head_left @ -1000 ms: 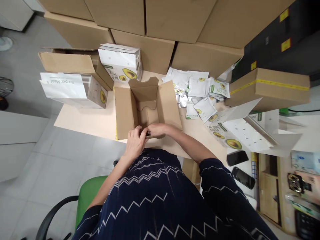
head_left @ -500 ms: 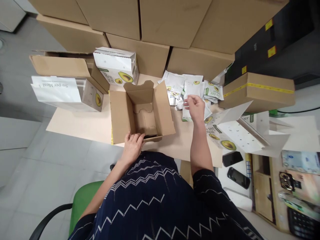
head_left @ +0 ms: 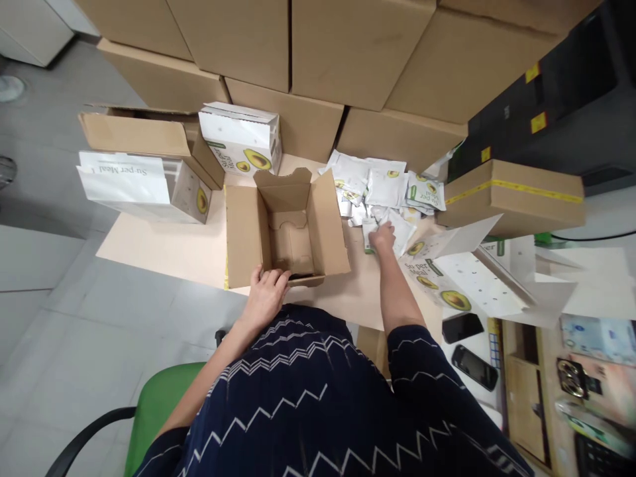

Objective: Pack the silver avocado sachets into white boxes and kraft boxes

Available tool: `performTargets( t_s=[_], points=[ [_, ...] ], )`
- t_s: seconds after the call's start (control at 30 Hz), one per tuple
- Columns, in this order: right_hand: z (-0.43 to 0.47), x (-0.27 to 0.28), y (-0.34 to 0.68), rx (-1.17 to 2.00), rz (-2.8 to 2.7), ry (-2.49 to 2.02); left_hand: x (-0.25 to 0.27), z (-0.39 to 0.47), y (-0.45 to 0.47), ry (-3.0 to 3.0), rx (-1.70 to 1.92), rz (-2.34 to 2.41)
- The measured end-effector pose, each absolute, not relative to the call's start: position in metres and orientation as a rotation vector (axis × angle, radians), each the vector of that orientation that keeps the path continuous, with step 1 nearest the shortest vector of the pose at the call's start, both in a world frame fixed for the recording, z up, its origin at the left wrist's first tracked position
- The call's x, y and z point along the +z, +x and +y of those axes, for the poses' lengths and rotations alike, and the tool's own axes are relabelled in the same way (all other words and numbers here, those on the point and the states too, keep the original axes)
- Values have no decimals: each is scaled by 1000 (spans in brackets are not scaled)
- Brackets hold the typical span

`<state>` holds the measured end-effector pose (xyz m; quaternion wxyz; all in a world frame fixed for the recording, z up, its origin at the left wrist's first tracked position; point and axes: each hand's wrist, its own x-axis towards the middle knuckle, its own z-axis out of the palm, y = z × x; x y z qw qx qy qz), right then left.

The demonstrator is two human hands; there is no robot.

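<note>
An open cardboard box (head_left: pixel 238 232) stands on the table in front of me, flaps folded outward and its inside bare. My left hand (head_left: pixel 268 291) is closed over the near flap edge, with fingers curled onto the rim. To the right lies a loose pile of white avocado-print pouches (head_left: pixel 386 184). My right hand (head_left: pixel 382 238) is at the near side of this pile, its fingers curled against a white pouch (head_left: pixel 401 232); the fingertips are partly hidden. A printed white carton (head_left: pixel 437 285) with raised flaps lies just right of that hand.
Large cardboard boxes (head_left: pixel 362 53) are stacked along the back. At the left stand white cartons (head_left: pixel 243 142) and an open brown box (head_left: pixel 134 132). A yellow-taped box (head_left: pixel 536 199) sits at the right, phones (head_left: pixel 474 366) below it. A green chair (head_left: pixel 159 404) is behind me.
My right hand has moved down and nearer to me, from the middle of the pile to its near edge. My left hand stays on the box rim. The view has shifted slightly.
</note>
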<state>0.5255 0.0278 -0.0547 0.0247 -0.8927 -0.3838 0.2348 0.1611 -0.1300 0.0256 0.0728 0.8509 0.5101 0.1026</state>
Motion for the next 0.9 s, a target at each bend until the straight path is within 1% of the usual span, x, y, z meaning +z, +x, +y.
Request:
performTargets(
  t_s=[0.17,0.27,0.33,0.47,0.53,0.63,0.7,0.77,0.9],
  points=[
    [-25,-50,500,715,-1363,-2617,26,-130,160,2541,326,1519],
    [-43,-28,502,671,-1386,-2481,25,-130,159,2554,313,1513],
    [-48,-2,508,634,-1375,-2319,25,-131,159,2567,302,1501],
    [-58,70,502,599,-1333,-1717,26,-131,159,2580,298,1492],
    [-62,107,485,614,-1373,-1513,26,-132,159,2578,301,1493],
    [-58,150,447,804,-1597,-1414,28,-132,159,2587,290,1492],
    [-47,163,419,1003,-1863,-1385,29,-132,159,2587,283,1488],
    [-30,161,393,1143,-2168,-1346,30,-132,159,2574,286,1481],
    [1,130,355,1277,-2603,-1256,32,-132,159,2563,290,1493]
  ],
)
